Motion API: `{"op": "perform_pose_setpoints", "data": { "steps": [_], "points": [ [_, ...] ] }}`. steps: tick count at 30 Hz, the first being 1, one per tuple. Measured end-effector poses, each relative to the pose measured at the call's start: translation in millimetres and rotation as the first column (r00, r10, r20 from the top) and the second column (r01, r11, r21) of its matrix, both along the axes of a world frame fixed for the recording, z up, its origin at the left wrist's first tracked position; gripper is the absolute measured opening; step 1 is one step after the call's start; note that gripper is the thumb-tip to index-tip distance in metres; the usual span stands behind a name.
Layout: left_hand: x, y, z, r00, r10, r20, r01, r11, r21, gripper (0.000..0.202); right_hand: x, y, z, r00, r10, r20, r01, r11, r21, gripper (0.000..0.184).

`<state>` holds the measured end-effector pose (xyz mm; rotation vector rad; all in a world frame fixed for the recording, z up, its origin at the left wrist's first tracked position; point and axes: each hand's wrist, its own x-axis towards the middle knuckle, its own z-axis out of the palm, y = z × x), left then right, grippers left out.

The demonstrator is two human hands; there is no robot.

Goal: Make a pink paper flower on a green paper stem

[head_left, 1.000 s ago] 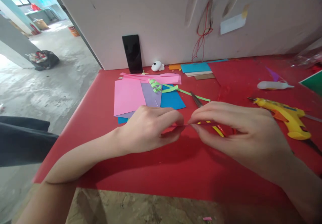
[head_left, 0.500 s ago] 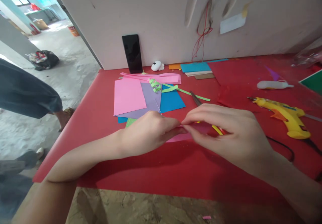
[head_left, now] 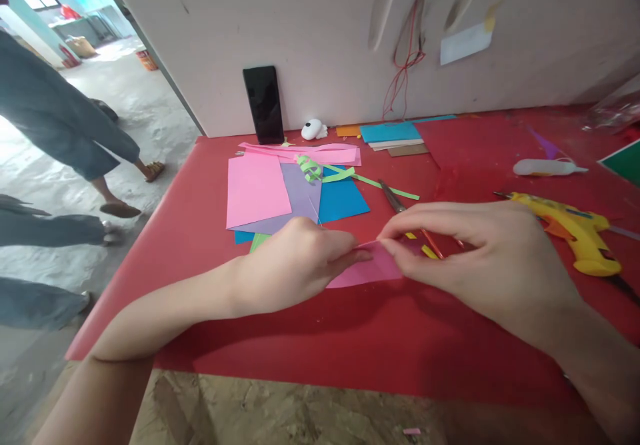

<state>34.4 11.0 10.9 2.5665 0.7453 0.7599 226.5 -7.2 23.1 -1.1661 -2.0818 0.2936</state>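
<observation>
A small pink paper piece (head_left: 367, 270) is pinched between both hands just above the red table cover (head_left: 310, 338). My left hand (head_left: 295, 262) grips its left edge with thumb and fingers. My right hand (head_left: 480, 258) pinches its upper right edge. Behind the right hand lie scissors (head_left: 400, 206) with red handles, partly hidden by my fingers, and small yellow paper scraps (head_left: 429, 252).
Pink, purple and blue paper sheets (head_left: 280, 192) with green strips (head_left: 340, 176) lie behind my hands. A yellow glue gun (head_left: 570, 228) and a white glue bottle (head_left: 543, 167) lie at the right. A black phone (head_left: 263, 104) leans on the wall. People's legs (head_left: 75, 132) pass at the left.
The pink paper has turned from edge-on to showing its flat face below my fingers. People have walked into view on the floor at the left.
</observation>
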Motion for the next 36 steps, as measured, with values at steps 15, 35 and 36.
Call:
{"op": "perform_pose_setpoints", "data": {
  "steps": [15,35,36],
  "points": [
    [-5.7,6.3,12.9,0.998,0.029,-0.055,-0.033,0.997,-0.067,0.043,34.5,21.0,0.8,0.989,-0.145,0.024,0.147,0.960,-0.239,0.008],
    [2.9,6.4,-0.4,0.994,0.045,-0.098,-0.056,0.992,-0.113,0.033,-9.0,2.1,-12.5,0.989,0.083,-0.121,-0.094,0.992,-0.088,0.015],
    [3.1,7.6,-2.1,0.993,0.061,-0.101,-0.070,0.993,-0.093,0.034,-9.7,1.4,-13.8,0.990,0.077,-0.119,-0.087,0.993,-0.078,0.015]
  ]
}}
